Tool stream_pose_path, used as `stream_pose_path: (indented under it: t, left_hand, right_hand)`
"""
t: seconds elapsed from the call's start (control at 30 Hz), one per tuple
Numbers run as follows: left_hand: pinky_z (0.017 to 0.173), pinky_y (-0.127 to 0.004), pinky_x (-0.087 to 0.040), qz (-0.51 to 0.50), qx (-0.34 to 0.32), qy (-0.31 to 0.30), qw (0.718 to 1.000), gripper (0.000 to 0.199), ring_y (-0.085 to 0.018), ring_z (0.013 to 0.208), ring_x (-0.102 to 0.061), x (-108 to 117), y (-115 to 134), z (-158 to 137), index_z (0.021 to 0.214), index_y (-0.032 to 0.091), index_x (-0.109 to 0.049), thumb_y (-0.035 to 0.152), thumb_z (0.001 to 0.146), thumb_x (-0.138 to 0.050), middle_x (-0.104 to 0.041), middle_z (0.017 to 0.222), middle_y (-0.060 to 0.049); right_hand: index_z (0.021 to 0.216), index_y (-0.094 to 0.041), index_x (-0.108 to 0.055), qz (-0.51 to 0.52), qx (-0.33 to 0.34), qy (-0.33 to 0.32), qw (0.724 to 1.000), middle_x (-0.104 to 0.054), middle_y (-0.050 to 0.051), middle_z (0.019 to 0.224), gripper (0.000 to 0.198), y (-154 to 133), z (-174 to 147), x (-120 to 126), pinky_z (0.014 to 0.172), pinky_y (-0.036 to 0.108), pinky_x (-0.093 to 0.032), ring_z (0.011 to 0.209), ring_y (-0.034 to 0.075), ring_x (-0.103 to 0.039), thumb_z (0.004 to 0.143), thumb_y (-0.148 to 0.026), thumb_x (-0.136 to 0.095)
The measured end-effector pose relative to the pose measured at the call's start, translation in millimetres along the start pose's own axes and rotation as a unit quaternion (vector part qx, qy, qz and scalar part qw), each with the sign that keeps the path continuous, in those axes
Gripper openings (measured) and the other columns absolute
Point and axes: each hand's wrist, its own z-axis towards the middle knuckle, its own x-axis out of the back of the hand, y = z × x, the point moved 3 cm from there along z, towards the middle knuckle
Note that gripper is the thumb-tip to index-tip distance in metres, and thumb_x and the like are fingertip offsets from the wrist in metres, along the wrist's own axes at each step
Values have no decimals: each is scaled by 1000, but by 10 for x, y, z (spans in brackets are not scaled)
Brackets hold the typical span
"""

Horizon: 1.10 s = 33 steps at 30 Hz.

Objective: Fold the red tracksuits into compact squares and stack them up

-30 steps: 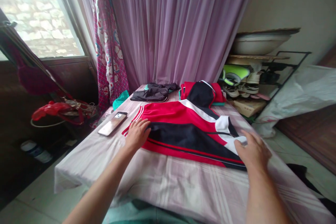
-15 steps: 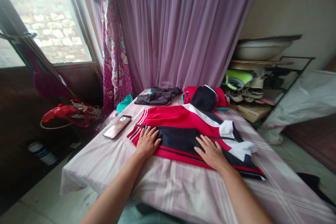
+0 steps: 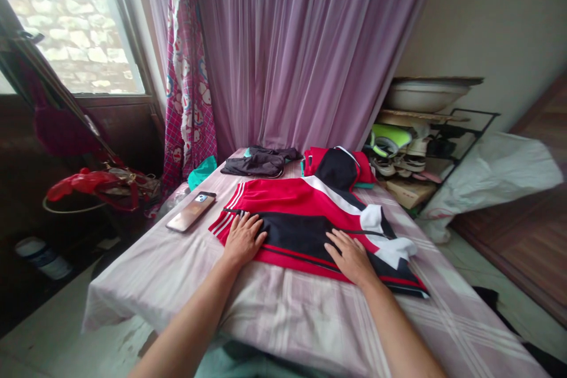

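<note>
A red, black and white zip jacket [image 3: 292,227] lies partly folded on the cloth-covered table [image 3: 292,313]. Its striped red hem points left, its white collar right, and one sleeve reaches toward the back. My left hand [image 3: 243,239] rests flat on the jacket near the hem, fingers spread. Farther right, my right hand [image 3: 349,255] also lies flat on the black panel, fingers apart. Neither hand grips the fabric. Just behind the jacket sits a folded stack of red clothes [image 3: 365,168], partly covered by the black sleeve end.
A phone [image 3: 191,212] lies left of the jacket. Dark folded clothing [image 3: 257,164] and a teal cloth [image 3: 202,172] are at the back. Purple curtains [image 3: 283,59] hang behind. On the right stand a shoe rack [image 3: 476,142] and a white sack [image 3: 491,171].
The camera view has turned slightly, so the whole scene sits a little farther left. Both hands stay flat on the jacket in nearly the same places.
</note>
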Motion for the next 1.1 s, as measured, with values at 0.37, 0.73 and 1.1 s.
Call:
stream_pose_path:
  t: [0.37, 0.73, 1.1]
  left_hand:
    - [121, -53, -26, -21, -2, 13, 1000, 41, -28, 139, -45, -2, -23, -10, 128, 29, -67, 47, 98, -45, -64, 138, -5]
    - [120, -51, -26, -23, -10, 21, 999, 41, -27, 138, -47, -5, -32, -22, 125, 28, -68, 47, 98, -44, -65, 136, -6]
    - [120, -51, -26, -20, -11, 14, 1000, 40, -28, 138, -46, 4, -29, -24, 126, 26, -67, 45, 98, -46, -64, 137, -6]
  right_hand:
    - [122, -23, -71, 18, 34, 75, 996, -66, 9, 134, 42, 59, -22, -14, 110, 46, -44, 127, 25, -58, 95, -38, -43]
    - [118, -22, -72, 36, 38, 98, 994, -68, 10, 130, 41, 38, -37, -2, 109, 45, -45, 124, 25, -60, 94, -39, -43]
    - [117, -23, -73, 38, 39, 103, 993, -69, 10, 129, 39, 49, -47, 1, 108, 44, -46, 122, 25, -62, 94, -37, -44]
